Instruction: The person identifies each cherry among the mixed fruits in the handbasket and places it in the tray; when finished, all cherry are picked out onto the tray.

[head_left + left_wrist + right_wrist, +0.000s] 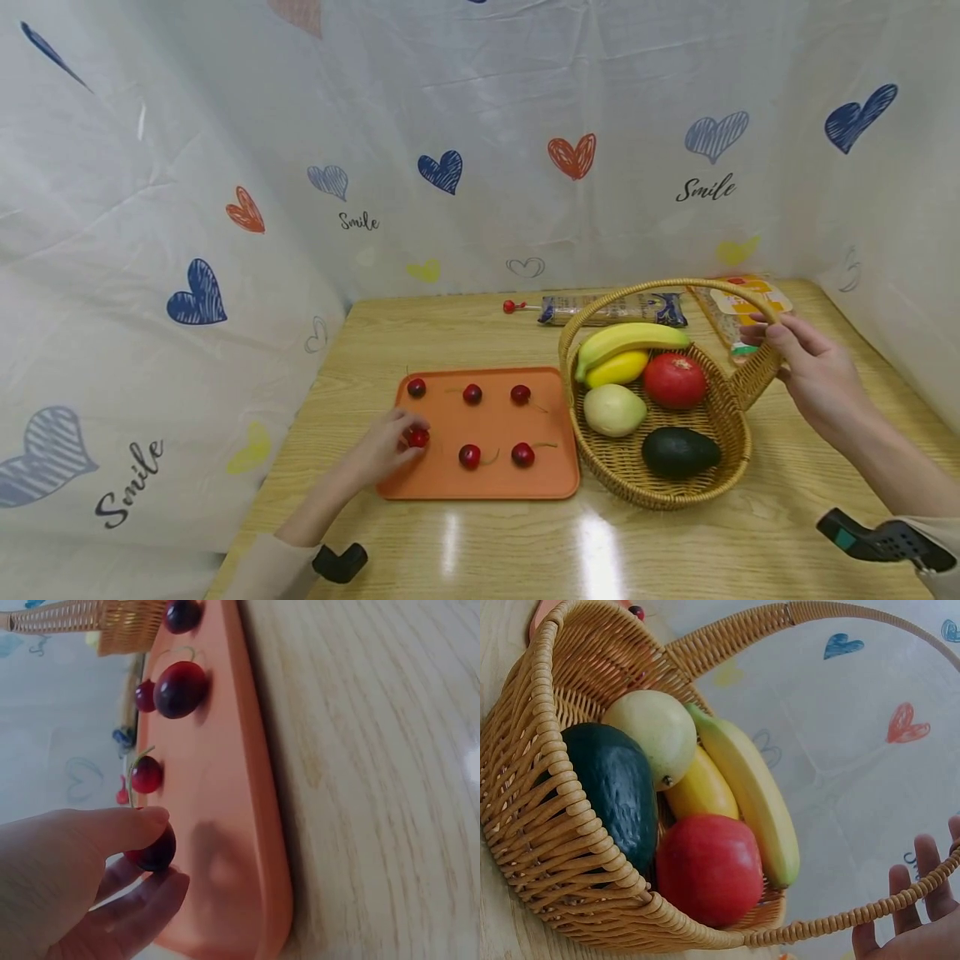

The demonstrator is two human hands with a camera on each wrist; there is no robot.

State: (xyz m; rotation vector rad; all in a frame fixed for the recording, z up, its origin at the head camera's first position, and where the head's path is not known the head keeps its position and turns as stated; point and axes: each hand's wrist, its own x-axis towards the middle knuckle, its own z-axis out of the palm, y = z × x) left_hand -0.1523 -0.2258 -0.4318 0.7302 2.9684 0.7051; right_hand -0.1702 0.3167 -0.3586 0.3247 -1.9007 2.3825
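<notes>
My left hand (386, 446) is over the left side of an orange tray (442, 487), pinching a dark red cherry (156, 851) between thumb and fingers. Several other stemmed cherries (470, 456) lie spread on the tray. At the right, my right hand (821, 375) holds the handle (675, 283) of a wicker basket (645, 496), fingers reaching through the loop. In the basket are a banana (754, 799), a yellow fruit (703, 787), a pale green round fruit (652, 735), a red pomegranate-like fruit (709, 870) and a dark avocado (611, 795).
Behind the basket lie a long clear-and-blue packet (611, 310) and a small red item (510, 307). An orange-and-white food packet (738, 304) is at the back right. A white curtain (480, 100) printed with hearts encloses the wooden table (525, 550).
</notes>
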